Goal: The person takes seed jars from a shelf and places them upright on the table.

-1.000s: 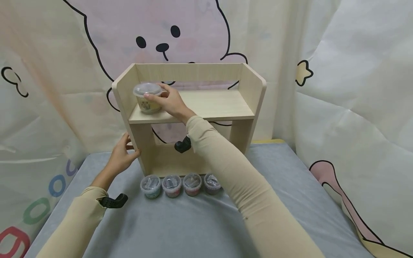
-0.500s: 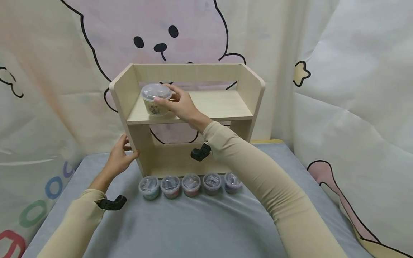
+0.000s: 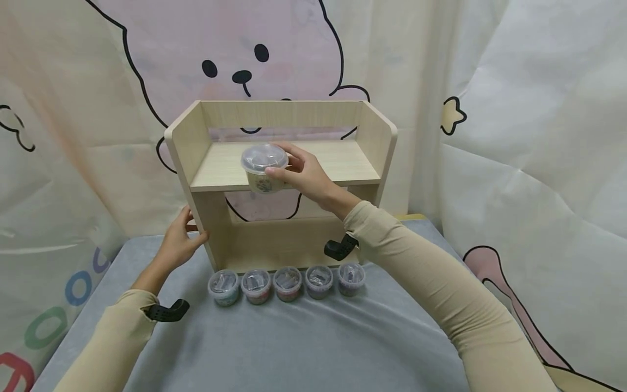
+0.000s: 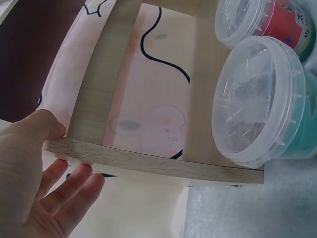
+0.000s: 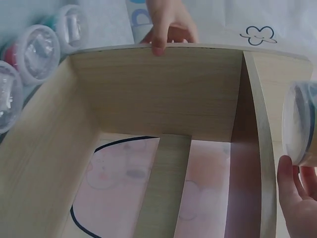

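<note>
My right hand (image 3: 311,177) holds a round plastic tub (image 3: 264,166) with a clear lid and yellowish contents, thumb on the near side and fingers behind. In the head view the tub overlaps the front edge of the upper board of a pale wooden two-tier shelf (image 3: 289,250). In the right wrist view the tub (image 5: 299,124) appears at the right edge, partly cut off. My left hand (image 3: 178,242) grips the shelf's left side panel. The left wrist view shows its thumb and fingers on opposite faces of that panel's edge (image 4: 163,166).
Several small lidded tubs (image 3: 288,284) stand in a row along the shelf's front foot, on a blue-grey cloth (image 3: 294,348). The leftmost tub (image 4: 252,101) has teal contents. A printed curtain (image 3: 411,71) hangs behind and beside the table.
My right hand has carried the tub from the left end of the upper board rightward and toward me, over its front edge. The left hand keeps its grip on the side panel.
</note>
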A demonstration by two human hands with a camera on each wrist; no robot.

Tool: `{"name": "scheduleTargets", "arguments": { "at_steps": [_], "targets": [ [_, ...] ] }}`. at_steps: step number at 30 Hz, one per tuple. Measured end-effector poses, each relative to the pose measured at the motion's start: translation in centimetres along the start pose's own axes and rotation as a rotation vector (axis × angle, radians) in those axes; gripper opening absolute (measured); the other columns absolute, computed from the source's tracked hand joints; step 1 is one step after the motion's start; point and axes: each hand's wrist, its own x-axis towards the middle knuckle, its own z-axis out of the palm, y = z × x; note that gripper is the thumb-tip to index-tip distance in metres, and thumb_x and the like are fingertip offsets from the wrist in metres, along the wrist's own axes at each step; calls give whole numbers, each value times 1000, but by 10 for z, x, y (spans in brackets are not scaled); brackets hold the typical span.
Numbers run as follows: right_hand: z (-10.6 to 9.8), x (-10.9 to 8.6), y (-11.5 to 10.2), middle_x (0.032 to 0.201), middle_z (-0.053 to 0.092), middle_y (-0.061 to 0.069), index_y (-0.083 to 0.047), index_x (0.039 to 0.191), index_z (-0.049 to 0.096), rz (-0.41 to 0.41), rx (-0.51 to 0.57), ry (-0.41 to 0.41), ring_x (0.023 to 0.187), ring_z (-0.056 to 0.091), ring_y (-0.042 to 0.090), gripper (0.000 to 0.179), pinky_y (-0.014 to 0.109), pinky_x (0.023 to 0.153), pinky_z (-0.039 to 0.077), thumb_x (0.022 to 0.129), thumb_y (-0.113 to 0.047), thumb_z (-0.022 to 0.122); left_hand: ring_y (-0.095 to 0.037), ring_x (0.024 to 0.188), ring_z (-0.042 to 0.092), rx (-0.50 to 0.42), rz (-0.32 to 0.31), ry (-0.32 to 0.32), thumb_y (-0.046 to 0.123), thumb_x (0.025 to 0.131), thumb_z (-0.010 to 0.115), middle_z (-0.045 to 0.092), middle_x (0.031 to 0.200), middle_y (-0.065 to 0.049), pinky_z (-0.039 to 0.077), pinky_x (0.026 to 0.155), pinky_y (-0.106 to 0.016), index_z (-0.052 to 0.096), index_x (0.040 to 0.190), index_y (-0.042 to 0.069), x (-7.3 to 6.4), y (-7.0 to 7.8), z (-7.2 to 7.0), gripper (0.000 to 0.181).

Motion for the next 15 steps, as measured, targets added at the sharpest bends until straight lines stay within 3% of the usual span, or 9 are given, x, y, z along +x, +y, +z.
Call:
{"name": "scheduleTargets", "arguments": {
  "at_steps": [3, 6, 11, 15],
  "targets": [
    [-5, -11, 1, 139, 56, 17, -12, 153, 41, -15, 25, -10, 118, 60, 19, 59, 36, 98, 57, 97, -17, 59, -55, 117, 59, 1, 0, -4, 3, 95, 61, 40, 152, -33, 56, 86, -65, 19, 162, 13, 0, 0, 1, 80],
    [-10, -21, 4, 134, 58, 17, -10, 152, 42, -25, 32, -14, 112, 60, 16, 67, 30, 90, 57, 94, -34, 65, -55, 117, 59, -4, 0, -2, 3, 95, 61, 40, 152, -33, 56, 87, -65, 20, 162, 13, -1, 1, 2, 79],
    [-19, -35, 8, 138, 55, 19, -8, 151, 42, -18, 24, -13, 118, 59, 20, 103, 32, 97, 56, 75, -69, 76, -55, 118, 58, -4, -7, 3, 4, 95, 62, 40, 152, -33, 56, 87, -65, 20, 162, 13, -1, 0, 3, 79],
    [-26, -47, 13, 140, 53, 25, -3, 152, 39, -8, 18, -6, 121, 59, 25, 120, 33, 99, 56, 65, -78, 76, -54, 117, 58, -4, -10, 8, 4, 95, 62, 40, 152, -33, 56, 87, -65, 19, 162, 13, -1, 0, 1, 80]
  ]
}}
